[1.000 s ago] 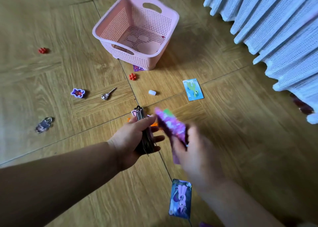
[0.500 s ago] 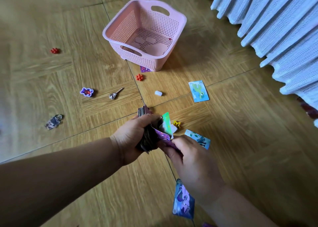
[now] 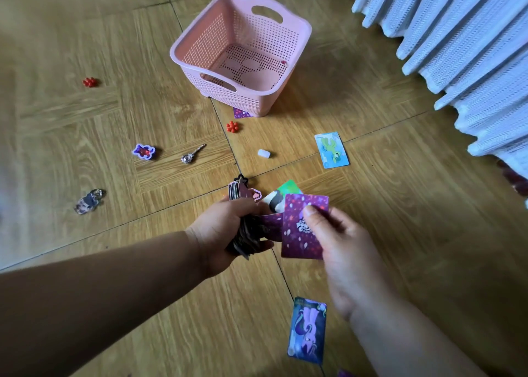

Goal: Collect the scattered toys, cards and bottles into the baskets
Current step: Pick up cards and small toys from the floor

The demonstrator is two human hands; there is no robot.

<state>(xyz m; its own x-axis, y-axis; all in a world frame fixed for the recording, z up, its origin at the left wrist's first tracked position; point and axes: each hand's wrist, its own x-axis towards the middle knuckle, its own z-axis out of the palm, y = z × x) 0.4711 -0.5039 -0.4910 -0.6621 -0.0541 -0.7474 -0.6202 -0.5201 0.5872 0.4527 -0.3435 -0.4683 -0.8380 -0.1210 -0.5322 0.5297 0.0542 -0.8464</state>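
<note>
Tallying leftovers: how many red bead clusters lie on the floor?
2: one red cluster far left of the pink basket, another just before its front corner. More may be hidden.

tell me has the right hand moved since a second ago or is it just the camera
Yes. The right hand was lower, hiding the floor seam below the stack; now it holds a purple card face-flat beside the left hand, right of that seam.

Pink perforated basket [image 3: 297,50] upright on wood floor, almost empty, a purple card [image 3: 240,113] tucked under its near edge. Scattered in front: two red bead clusters [image 3: 233,126], white capsule [image 3: 263,153], silver charm [image 3: 192,155], purple sticker [image 3: 143,151], keychain figure [image 3: 88,202], green-pony card [image 3: 331,149]. Nearest, face up: purple-pony card [image 3: 307,331].
</note>
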